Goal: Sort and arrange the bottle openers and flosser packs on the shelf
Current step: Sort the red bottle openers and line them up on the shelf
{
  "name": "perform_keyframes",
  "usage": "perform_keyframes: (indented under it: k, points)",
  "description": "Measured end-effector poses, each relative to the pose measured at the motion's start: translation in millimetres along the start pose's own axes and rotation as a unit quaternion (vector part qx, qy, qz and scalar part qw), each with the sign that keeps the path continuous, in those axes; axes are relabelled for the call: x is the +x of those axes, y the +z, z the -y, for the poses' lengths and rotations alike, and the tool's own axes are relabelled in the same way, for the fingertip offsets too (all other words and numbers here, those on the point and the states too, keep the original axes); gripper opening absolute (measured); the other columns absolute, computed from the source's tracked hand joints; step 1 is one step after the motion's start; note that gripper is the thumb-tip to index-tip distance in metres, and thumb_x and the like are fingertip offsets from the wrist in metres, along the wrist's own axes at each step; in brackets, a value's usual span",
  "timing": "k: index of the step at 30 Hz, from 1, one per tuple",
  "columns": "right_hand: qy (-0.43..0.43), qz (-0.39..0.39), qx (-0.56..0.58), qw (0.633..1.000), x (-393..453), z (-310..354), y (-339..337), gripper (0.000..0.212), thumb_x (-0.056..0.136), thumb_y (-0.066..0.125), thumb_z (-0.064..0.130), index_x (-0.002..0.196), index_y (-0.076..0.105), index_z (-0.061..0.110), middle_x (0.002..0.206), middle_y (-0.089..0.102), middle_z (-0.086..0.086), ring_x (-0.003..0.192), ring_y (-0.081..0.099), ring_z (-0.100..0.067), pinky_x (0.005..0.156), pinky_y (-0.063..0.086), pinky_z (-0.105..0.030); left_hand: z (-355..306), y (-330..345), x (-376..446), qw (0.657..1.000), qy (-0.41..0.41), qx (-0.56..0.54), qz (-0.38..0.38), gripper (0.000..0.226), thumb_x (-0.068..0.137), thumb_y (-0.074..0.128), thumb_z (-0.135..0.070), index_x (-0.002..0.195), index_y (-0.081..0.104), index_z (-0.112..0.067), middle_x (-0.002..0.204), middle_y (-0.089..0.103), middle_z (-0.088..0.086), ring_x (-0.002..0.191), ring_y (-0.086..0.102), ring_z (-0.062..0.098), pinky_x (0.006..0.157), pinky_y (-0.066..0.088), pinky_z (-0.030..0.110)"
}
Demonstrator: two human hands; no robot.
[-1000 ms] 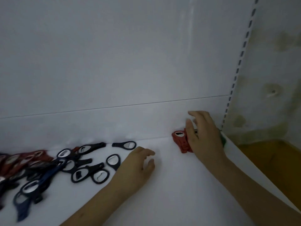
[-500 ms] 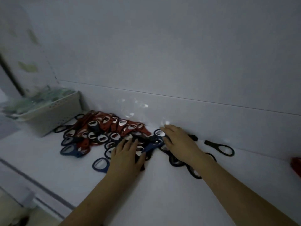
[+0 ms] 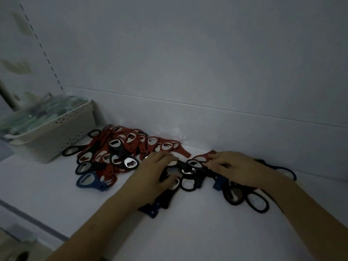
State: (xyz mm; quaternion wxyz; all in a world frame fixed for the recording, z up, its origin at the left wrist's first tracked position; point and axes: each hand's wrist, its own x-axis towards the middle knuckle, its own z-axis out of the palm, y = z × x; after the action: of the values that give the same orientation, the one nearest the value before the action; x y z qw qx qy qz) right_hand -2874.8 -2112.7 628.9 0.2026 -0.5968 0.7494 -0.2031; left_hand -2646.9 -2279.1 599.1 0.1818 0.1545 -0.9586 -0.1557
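Your left hand (image 3: 152,176) and right hand (image 3: 235,170) both rest curled on black bottle openers (image 3: 190,178) mid-shelf (image 3: 207,232), exact grip unclear, flosser packs (image 3: 37,112) in basket (image 3: 62,132) far left

A shop — a white display shelf (image 3: 188,232) with a slotted upright (image 3: 44,53), heaped bottle openers (image 3: 131,146) and a stock basket (image 3: 56,132).
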Motion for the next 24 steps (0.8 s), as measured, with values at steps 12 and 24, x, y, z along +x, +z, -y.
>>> perform_keyframes:
  k: [12, 24]
  points:
    - [0.101, -0.062, -0.082, 0.989, 54, 12, 16, 0.040, 0.088, 0.066, 0.035, 0.126, 0.060, 0.023, 0.114, 0.058, 0.000, 0.109, 0.055, -0.017, 0.097, 0.043, -0.028, 16, 13, 57, 0.988, 0.078, -0.128, 0.023, 0.031, 0.096, 0.048, -0.041, 0.087, 0.072, -0.024, 0.095, 0.065, -0.014, 0.094, 0.058, 0.002, 0.086, 0.049, 0.029]
    - [0.164, -0.020, -0.090, 0.982, 58, 25, 10, 0.021, 0.092, 0.060, 0.038, 0.105, 0.061, 0.021, 0.102, 0.054, 0.006, 0.093, 0.052, -0.011, 0.091, 0.045, -0.032, 38, 20, 66, 0.986, -0.154, 0.034, -0.046, 0.031, 0.091, 0.062, -0.039, 0.121, 0.064, -0.030, 0.122, 0.057, -0.006, 0.121, 0.044, 0.023, 0.099, 0.028, 0.037]
